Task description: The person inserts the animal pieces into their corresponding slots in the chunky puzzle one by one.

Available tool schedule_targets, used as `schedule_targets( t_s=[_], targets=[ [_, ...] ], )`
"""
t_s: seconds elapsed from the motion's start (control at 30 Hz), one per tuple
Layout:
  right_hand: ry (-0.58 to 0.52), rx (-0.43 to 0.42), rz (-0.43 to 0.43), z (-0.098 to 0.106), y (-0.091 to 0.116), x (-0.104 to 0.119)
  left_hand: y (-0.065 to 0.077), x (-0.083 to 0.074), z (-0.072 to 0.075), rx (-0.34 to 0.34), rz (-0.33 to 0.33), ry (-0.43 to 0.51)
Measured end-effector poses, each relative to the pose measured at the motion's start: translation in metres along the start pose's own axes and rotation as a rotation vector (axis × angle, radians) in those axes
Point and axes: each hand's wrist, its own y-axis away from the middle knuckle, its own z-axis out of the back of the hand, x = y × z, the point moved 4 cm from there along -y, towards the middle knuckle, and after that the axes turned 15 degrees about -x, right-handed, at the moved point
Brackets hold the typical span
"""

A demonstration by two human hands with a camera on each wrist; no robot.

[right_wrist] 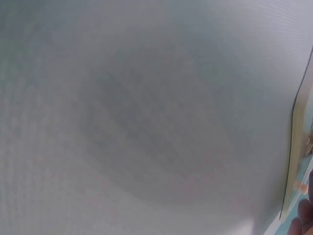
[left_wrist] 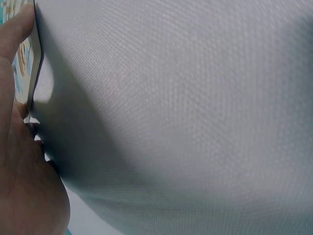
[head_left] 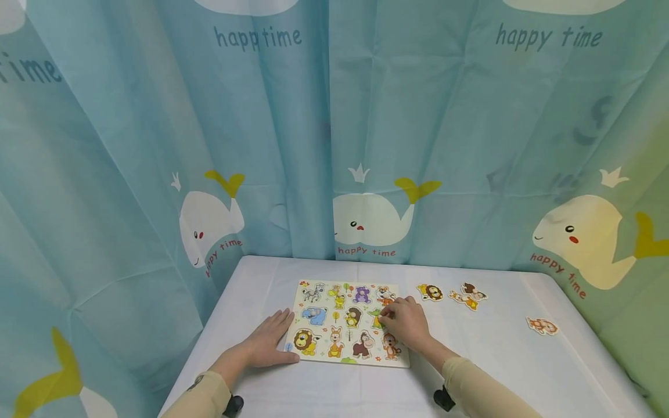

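Note:
A wooden animal puzzle board [head_left: 338,316] lies flat on the table in the head view. My left hand [head_left: 266,342] rests at its left side, fingers fairly straight along the edge and thumb by the lower left corner. In the left wrist view, the left hand [left_wrist: 24,171] touches the board's edge [left_wrist: 33,63]. At the board's right side, my right hand [head_left: 406,322] has curled fingers and pinches a green crocodile puzzle piece [head_left: 376,318] over the middle row. The hand partly hides the crocodile and the tiger picture [head_left: 385,295]. The right wrist view catches only some fingertips [right_wrist: 304,210] beside the board.
Right of the board lie loose pieces: a lion [head_left: 430,292], a kangaroo [head_left: 464,299] touching a gorilla [head_left: 473,290], and a monkey [head_left: 542,326] farther right. A white cloth [head_left: 486,360] covers the table. Blue whale-print curtains [head_left: 292,145] hang behind and at the sides.

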Motion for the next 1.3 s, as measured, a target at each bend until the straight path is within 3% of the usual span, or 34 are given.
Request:
schedule_targets(
  t_s=[0.67,1.07,1.3],
  targets=[
    [-0.075,0.014,-0.022,0.009,0.003,-0.004,0.0,-0.002,0.001,0.003,0.007,-0.006],
    [-0.063,-0.07,-0.108,0.042,-0.01,-0.044,0.0,0.0,0.001,-0.002,-0.001,-0.008],
    [0.0,-0.102,-0.184,0.052,-0.014,-0.073,-0.001,0.001,0.0,0.002,-0.007,-0.002]
  ],
)
